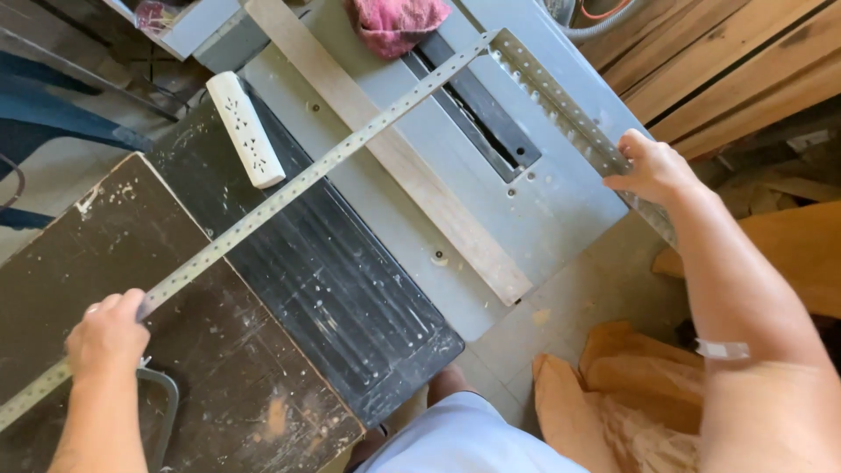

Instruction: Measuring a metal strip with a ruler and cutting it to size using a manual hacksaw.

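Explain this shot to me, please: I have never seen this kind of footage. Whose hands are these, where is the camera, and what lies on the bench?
The single picture comes from a camera on the person's head, looking down at their two bare hands. The left hand grips a long perforated metal strip; the right hand presses on a second perforated strip. The two strips meet at the far end. Beneath lie a grey table saw top with a wooden batten, a white power strip, a pink rag and a dark, paint-spattered board.
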